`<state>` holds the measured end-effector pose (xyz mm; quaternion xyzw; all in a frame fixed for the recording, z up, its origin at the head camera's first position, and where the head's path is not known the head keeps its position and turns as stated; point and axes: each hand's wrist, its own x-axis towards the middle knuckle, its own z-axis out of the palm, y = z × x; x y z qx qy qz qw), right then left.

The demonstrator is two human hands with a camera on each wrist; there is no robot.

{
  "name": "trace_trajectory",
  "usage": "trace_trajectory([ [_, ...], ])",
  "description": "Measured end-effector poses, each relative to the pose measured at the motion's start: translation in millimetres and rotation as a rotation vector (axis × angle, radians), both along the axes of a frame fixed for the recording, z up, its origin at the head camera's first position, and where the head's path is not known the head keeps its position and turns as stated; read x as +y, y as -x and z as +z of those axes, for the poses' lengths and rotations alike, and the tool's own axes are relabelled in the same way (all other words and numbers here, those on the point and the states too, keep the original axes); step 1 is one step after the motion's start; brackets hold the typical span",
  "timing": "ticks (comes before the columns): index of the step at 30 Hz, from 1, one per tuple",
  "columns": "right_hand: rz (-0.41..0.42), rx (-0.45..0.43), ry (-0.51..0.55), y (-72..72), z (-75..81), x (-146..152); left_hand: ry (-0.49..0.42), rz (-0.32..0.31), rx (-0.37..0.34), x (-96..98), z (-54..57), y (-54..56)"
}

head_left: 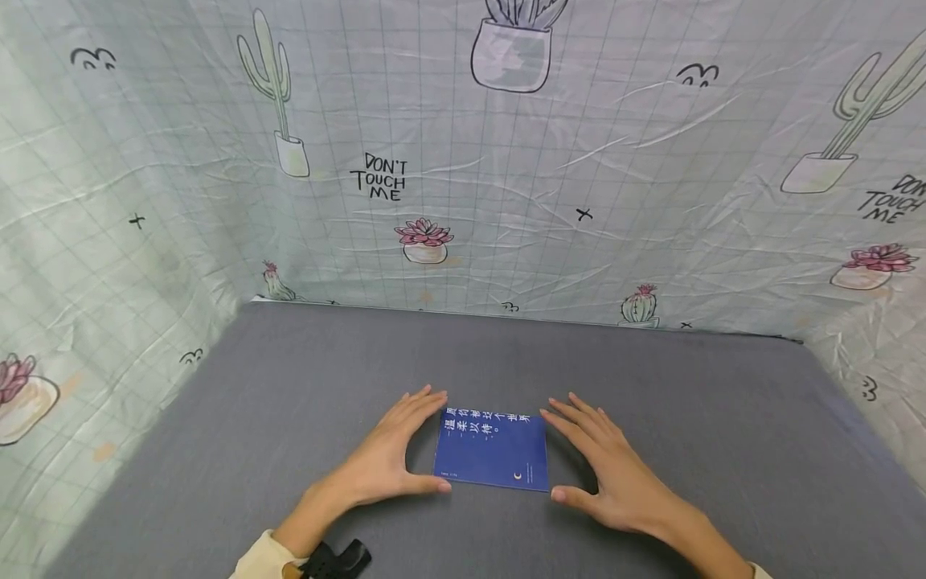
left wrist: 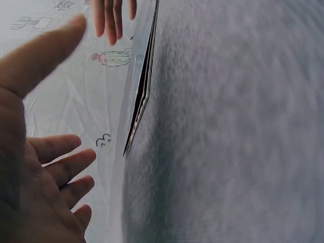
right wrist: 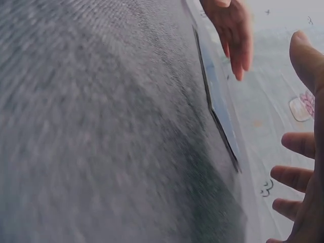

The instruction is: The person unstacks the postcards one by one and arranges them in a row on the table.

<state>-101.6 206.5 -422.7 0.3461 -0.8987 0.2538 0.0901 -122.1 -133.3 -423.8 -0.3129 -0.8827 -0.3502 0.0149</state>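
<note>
A thin blue booklet [head_left: 492, 460] with white Chinese characters and a small moon lies flat on the grey table in the head view. At its left side is my left hand [head_left: 383, 458], fingers extended and thumb spread, the fingertips by the far corner and the thumb by the near corner. My right hand [head_left: 615, 470] mirrors this on the right side, with thumb and fingers apart just off the edge. Edge-on in the left wrist view, the booklet [left wrist: 143, 91] shows slightly parted layers. Its edge [right wrist: 210, 98] also appears in the right wrist view. Neither hand grips anything.
Grey cloth [head_left: 347, 346] covers the table. Behind it and along both sides hangs a pale curtain [head_left: 463, 177] printed with cacti and words. A black strap-like device [head_left: 336, 560] sits at my left wrist, below a cream sleeve [head_left: 266, 556].
</note>
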Motion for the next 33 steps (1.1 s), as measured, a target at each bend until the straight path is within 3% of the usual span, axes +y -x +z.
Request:
trace_trajectory([
  [15, -0.041, -0.070, 0.016, 4.6, -16.8, -20.1, 0.015, 0.005, -0.045, 7.1, -14.9, 3.9],
  [24, -0.047, -0.022, 0.019, 4.8, -23.7, -20.5, 0.082, 0.003, 0.012, 9.7, -20.3, 2.7],
  [33, -0.042, -0.008, 0.024, 3.4, -27.5, -18.8, 0.068, 0.030, -0.007, 9.8, -20.9, -0.6],
])
